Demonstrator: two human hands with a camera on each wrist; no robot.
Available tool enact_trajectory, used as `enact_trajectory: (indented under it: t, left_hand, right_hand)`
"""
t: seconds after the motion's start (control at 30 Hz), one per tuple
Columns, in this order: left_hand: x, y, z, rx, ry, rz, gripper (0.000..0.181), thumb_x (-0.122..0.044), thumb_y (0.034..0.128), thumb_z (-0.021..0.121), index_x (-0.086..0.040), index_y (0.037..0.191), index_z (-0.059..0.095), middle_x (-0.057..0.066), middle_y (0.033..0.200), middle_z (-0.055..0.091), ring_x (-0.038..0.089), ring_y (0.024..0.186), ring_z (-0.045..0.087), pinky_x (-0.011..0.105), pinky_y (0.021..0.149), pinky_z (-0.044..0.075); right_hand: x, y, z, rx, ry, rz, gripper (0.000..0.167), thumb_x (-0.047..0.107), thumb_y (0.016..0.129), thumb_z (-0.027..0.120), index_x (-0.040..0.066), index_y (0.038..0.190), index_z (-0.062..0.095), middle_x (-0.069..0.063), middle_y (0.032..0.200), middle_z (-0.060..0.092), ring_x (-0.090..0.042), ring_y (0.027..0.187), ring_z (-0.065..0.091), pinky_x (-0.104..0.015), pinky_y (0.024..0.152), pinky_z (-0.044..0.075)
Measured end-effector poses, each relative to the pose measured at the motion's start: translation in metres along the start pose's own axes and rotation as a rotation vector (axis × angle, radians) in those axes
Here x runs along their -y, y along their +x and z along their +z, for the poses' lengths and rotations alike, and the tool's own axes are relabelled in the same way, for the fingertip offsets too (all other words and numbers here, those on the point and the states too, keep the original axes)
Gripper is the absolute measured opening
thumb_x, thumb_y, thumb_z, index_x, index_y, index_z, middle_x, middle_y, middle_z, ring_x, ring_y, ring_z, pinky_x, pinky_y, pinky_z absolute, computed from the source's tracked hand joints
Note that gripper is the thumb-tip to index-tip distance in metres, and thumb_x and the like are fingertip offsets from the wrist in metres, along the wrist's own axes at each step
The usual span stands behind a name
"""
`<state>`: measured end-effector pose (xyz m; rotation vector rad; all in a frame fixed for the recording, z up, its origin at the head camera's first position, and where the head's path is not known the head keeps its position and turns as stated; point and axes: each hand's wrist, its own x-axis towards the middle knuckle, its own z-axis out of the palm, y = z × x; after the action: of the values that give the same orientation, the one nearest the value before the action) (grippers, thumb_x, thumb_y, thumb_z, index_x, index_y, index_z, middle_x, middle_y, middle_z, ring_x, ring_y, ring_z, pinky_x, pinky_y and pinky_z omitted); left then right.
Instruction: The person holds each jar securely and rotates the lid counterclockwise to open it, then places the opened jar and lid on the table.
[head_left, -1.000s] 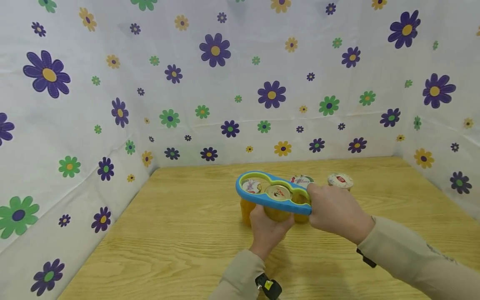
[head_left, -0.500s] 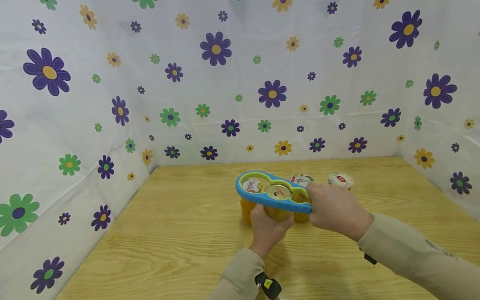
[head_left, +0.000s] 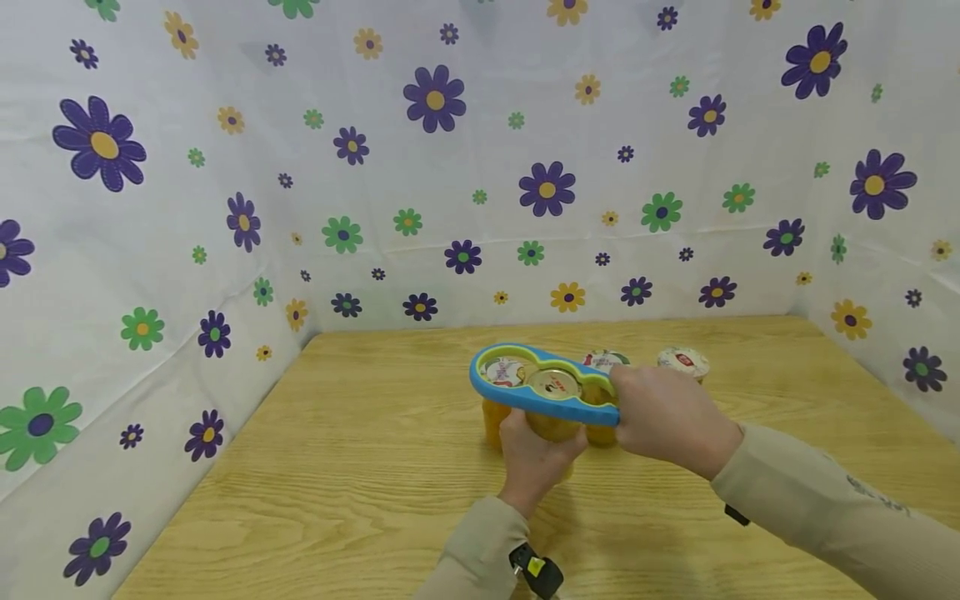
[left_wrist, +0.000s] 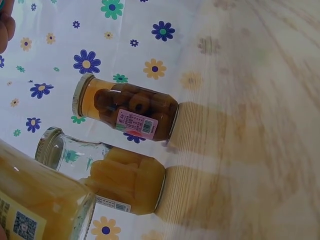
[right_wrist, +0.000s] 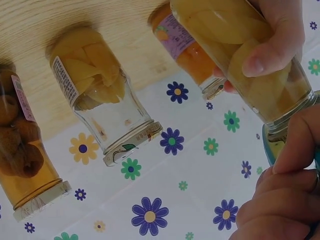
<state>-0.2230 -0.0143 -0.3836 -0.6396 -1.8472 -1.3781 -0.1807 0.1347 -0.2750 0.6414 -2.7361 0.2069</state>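
My left hand (head_left: 536,458) grips the body of a glass jar of pale yellow fruit pieces (right_wrist: 245,50). In the left wrist view, the jar's base is raised off the tabletop. A blue jar opener (head_left: 525,401) with a lime-green scalloped inside sits around its metal lid (head_left: 556,383). My right hand (head_left: 667,417) grips the opener's right end, fingers curled around it. Through the opener's far-left opening shows the lid of an orange fruit jar (head_left: 493,421), which stands behind on the table. In the left wrist view, the left hand is almost wholly out of frame.
Behind the hands stand a jar of yellow fruit pieces (left_wrist: 127,175) and a jar of dark round fruit (left_wrist: 135,107), both lidded. The wood-grain table (head_left: 337,450) meets a white cloth backdrop (head_left: 480,150) with printed flowers at the back and sides.
The opener and my right hand have shifted very slightly left. My left hand keeps its hold on the jar, and the standing jars have not moved.
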Motion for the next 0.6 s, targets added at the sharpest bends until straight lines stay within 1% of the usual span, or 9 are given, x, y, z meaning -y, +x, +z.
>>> enact_trajectory:
  t: [0.13, 0.43, 0.6]
  left_hand:
    - [0.0007, -0.0006, 0.0001, 0.001, 0.001, -0.005, 0.055, -0.012, 0.0600, 0.073, -0.002, 0.109, 0.051, 0.006, 0.096, 0.064, 0.014, 0.088, 0.059, 0.032, 0.079, 0.047]
    - [0.0019, -0.0021, 0.0007, -0.003, 0.010, -0.023, 0.054, -0.012, 0.0588, 0.074, -0.001, 0.107, 0.051, 0.007, 0.093, 0.064, 0.014, 0.086, 0.059, 0.031, 0.077, 0.048]
    - [0.0027, -0.0021, 0.0012, -0.001, 0.001, 0.002, 0.054, -0.012, 0.0598, 0.073, -0.001, 0.108, 0.051, 0.007, 0.094, 0.064, 0.014, 0.086, 0.060, 0.031, 0.077, 0.048]
  right_hand:
    - [-0.0002, 0.0012, -0.0008, 0.020, 0.006, 0.003, 0.016, 0.002, 0.065, 0.064, 0.004, 0.072, 0.050, 0.000, 0.054, 0.040, -0.011, 0.041, 0.038, -0.019, 0.037, 0.034]
    - [-0.0027, 0.0038, -0.0001, 0.046, 0.028, -0.005, 0.017, 0.003, 0.067, 0.065, 0.005, 0.072, 0.049, 0.000, 0.053, 0.039, -0.011, 0.041, 0.038, -0.019, 0.038, 0.033]
    - [-0.0038, 0.0049, -0.0009, 0.064, 0.035, -0.007, 0.016, 0.002, 0.066, 0.065, 0.004, 0.075, 0.051, 0.000, 0.055, 0.042, -0.010, 0.042, 0.039, -0.018, 0.039, 0.036]
